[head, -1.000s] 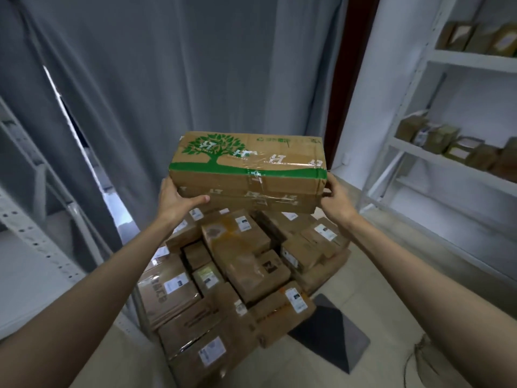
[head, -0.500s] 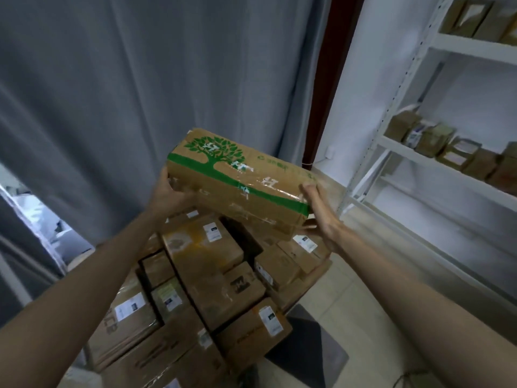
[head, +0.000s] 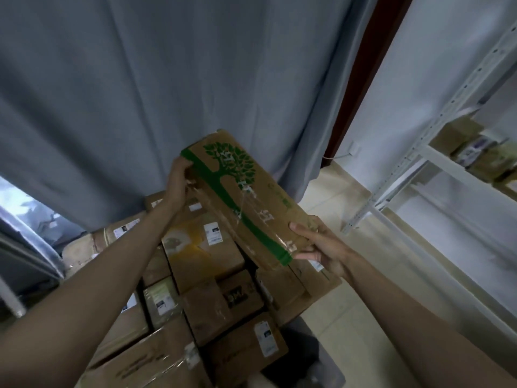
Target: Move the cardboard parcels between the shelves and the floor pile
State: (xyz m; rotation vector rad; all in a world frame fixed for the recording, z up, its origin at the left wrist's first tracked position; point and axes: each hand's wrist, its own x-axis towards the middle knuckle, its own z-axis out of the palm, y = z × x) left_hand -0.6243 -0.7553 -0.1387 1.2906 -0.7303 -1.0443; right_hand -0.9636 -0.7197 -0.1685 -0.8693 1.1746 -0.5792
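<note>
The long parcel with the green tree print is up in the air above the floor pile, tilted steeply, its far end high. The left hand grasps that upper end; the right hand cups the lower end, thumb on top. To set it down well, I'd level it first, keep both ends gripped, and pick a flat spot on the pile. The shelves stand off to the right.

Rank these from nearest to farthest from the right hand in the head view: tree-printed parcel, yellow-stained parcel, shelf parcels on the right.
1. Tree-printed parcel: held by the right hand.
2. Yellow-stained parcel: in the pile, to its left.
3. Shelf parcels: far right, on the rack.
</note>
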